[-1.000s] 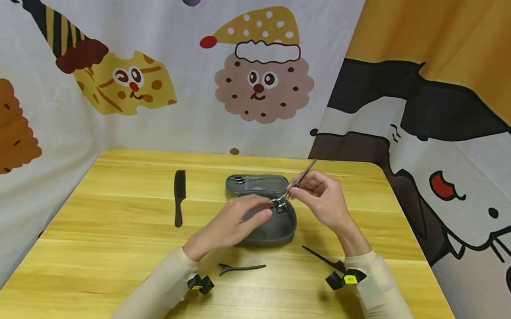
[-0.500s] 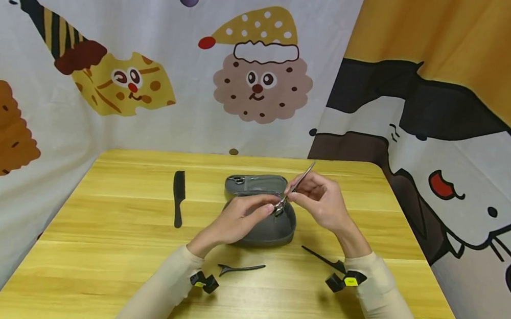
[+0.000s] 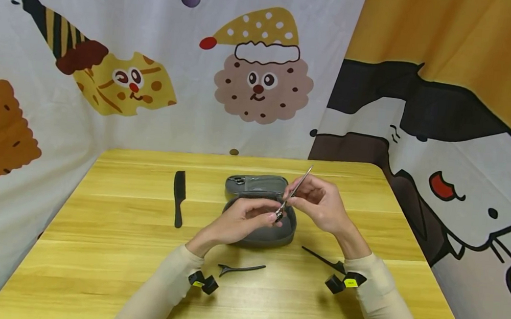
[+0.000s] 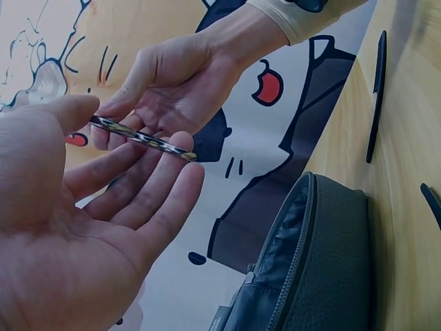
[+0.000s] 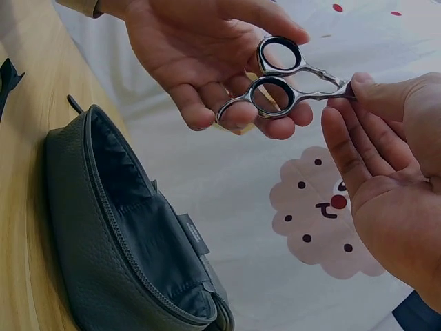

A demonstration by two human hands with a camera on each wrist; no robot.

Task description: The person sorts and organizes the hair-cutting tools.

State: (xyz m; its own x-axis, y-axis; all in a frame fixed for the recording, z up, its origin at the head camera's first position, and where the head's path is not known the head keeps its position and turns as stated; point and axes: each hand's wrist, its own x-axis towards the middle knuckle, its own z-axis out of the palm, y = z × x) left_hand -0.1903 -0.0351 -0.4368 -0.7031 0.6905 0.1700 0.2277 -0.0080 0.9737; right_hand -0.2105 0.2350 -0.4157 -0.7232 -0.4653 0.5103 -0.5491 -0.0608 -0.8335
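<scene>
A pair of silver hair scissors (image 3: 298,185) is held over the open grey zip case (image 3: 261,238), blades pointing up and away. My right hand (image 3: 322,204) pinches them near the pivot between thumb and fingers. At the handle end, my left hand (image 3: 237,220) has its thumb on one finger ring and its fingers under the other. Both rings of the scissors (image 5: 317,94) show in the right wrist view, close together. From the left wrist side the scissors (image 4: 141,137) appear edge-on, patterned by reflections. The right fingers partly hide the blades.
A smaller pair of scissors (image 3: 237,180) sits in the case's raised lid. Left of the case lies a black comb (image 3: 179,193). Nearer me are a dark hair clip (image 3: 241,268) and a thin black handle (image 3: 321,258) partly hidden at the right wrist.
My left hand has moved slightly right and its thumb and fingers have taken hold of the scissors' rings. The scissors have turned and come a little lower.
</scene>
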